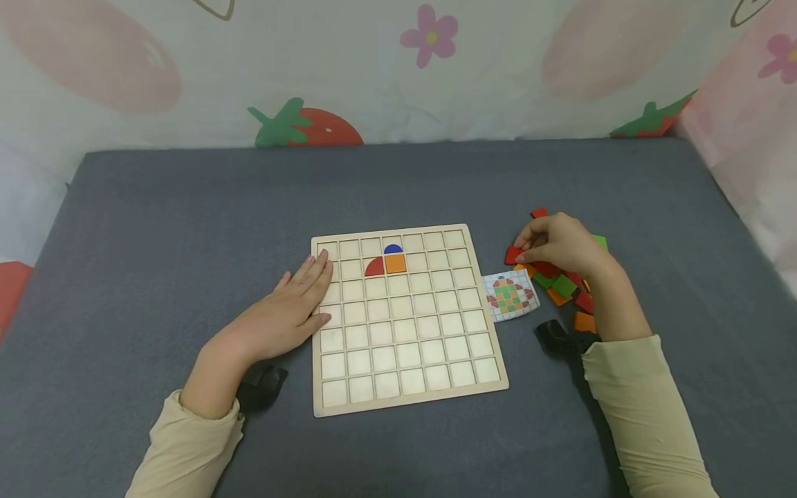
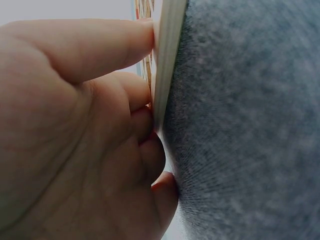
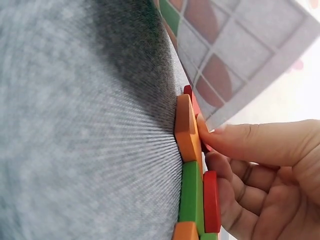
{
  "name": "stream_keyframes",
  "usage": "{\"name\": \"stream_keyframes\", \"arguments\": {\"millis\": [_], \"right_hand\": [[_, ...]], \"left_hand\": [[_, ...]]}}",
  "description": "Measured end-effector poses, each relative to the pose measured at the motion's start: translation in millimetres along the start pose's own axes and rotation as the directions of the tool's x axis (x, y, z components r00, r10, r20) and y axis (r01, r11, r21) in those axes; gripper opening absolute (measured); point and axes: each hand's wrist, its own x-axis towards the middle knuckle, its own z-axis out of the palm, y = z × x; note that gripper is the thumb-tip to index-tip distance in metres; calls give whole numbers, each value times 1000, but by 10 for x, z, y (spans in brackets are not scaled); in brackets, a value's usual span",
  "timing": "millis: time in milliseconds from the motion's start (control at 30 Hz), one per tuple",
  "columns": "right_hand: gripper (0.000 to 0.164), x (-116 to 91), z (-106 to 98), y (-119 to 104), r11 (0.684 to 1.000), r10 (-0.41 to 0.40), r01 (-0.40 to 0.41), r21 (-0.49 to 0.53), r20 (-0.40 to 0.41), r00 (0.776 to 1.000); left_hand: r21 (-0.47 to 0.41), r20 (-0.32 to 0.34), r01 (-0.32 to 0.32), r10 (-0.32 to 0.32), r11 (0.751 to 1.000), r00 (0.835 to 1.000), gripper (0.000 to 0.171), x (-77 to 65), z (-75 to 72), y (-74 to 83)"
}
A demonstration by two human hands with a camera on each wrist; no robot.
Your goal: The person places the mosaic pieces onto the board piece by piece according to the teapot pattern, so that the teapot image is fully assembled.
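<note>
A square wooden grid board lies on the grey tabletop. In its upper cells sit a blue half-round piece, a red quarter-round piece and an orange square piece. My left hand rests with extended fingers on the board's left edge; in the left wrist view the thumb touches the rim. Over the pile at the right, my right hand pinches a red piece between thumb and fingers. The right wrist view shows only a sliver of that piece.
A pattern card with a coloured grid picture lies against the board's right edge. Several green pieces, orange pieces and red pieces lie loosely piled below the right hand. A printed curtain hangs behind the table.
</note>
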Motion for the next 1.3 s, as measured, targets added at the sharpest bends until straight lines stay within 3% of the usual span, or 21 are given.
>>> {"name": "stream_keyframes", "arguments": {"millis": [400,700,933,1300], "right_hand": [[12,-16,-25,6,999,-43,43,-2,12,999],[9,-31,-1,11,994,-28,36,100,-77,997],[15,-28,-6,-23,989,-92,98,106,-64,994],[20,-15,17,-49,981,-75,89,173,-85,994]], "left_hand": [[1,0,0,0,1000,1000,67,-4,7,-1],[7,2,-1,1,1000,1000,67,0,4,3],[3,11,6,-7,1000,1000,68,-19,-7,-9],[3,0,3,-3,1000,1000,67,-28,3,-19]]}}
